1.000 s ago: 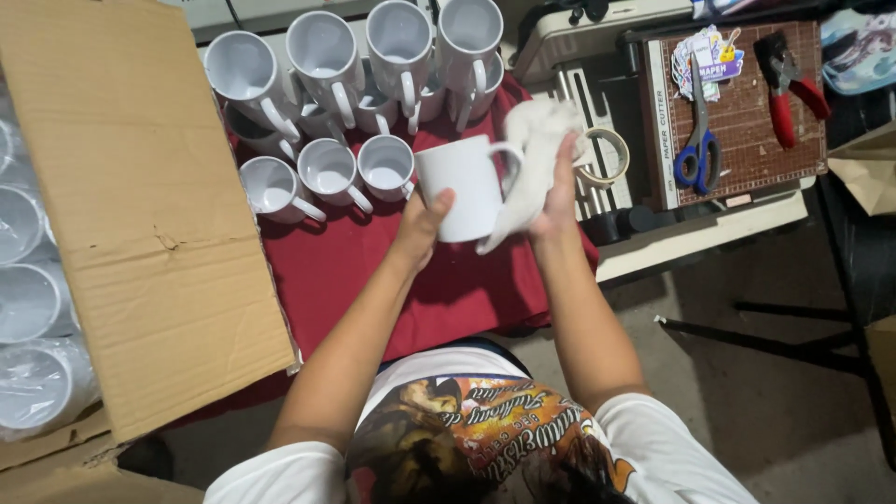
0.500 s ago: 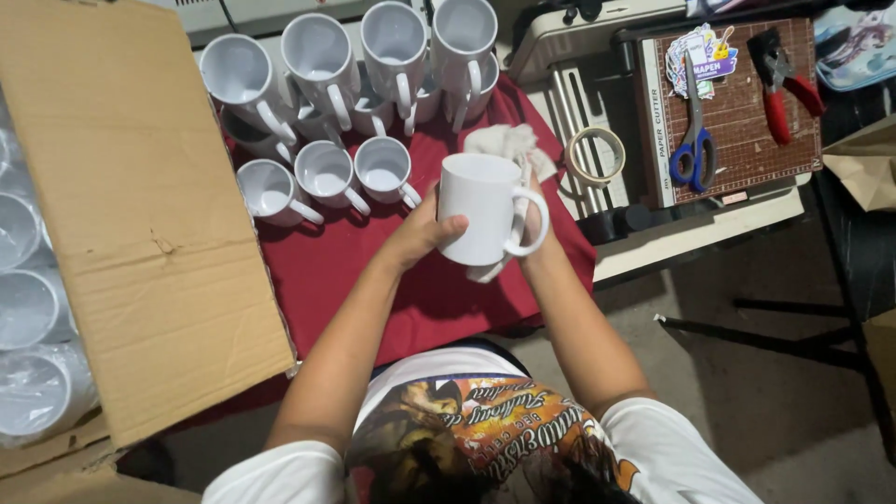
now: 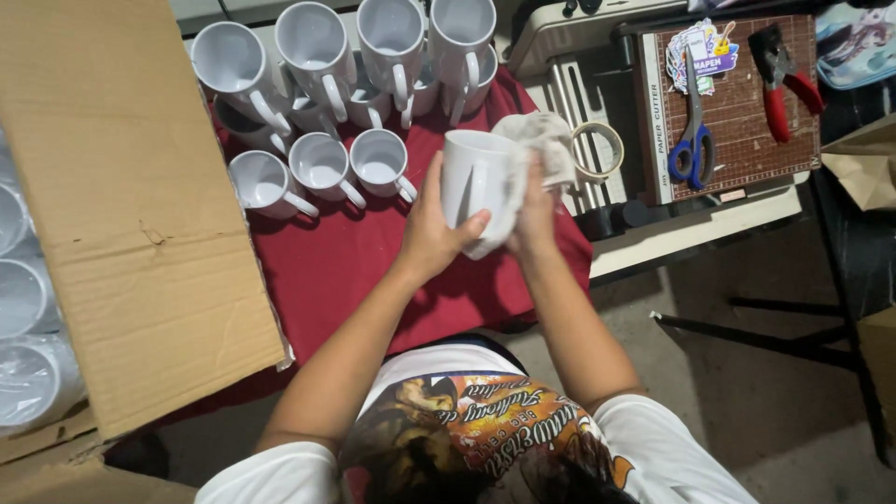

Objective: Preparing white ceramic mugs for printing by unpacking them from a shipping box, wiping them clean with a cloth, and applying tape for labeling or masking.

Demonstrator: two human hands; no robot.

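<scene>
My left hand [image 3: 437, 227] grips a white mug [image 3: 474, 175], held above the red cloth [image 3: 373, 261] that covers the table. My right hand [image 3: 536, 207] presses a pale rag [image 3: 549, 142] against the mug's right side. The mug's mouth faces up and away from me. Its handle is hidden. Several more white mugs [image 3: 323, 168] stand on the red cloth just left of my hands, and a taller stacked group of mugs [image 3: 392, 37] stands behind them.
A large cardboard box flap [image 3: 121, 215] fills the left, with wrapped mugs [image 3: 23, 299] beyond it. On the right lie a tape roll [image 3: 599, 151], blue-handled scissors [image 3: 693, 140] and red pliers [image 3: 782, 75] on a brown cutting mat [image 3: 747, 121].
The mug has been turned in my hands and its handle, seen on the right half a second ago, is out of sight. The rag now lies against the mug's right side.
</scene>
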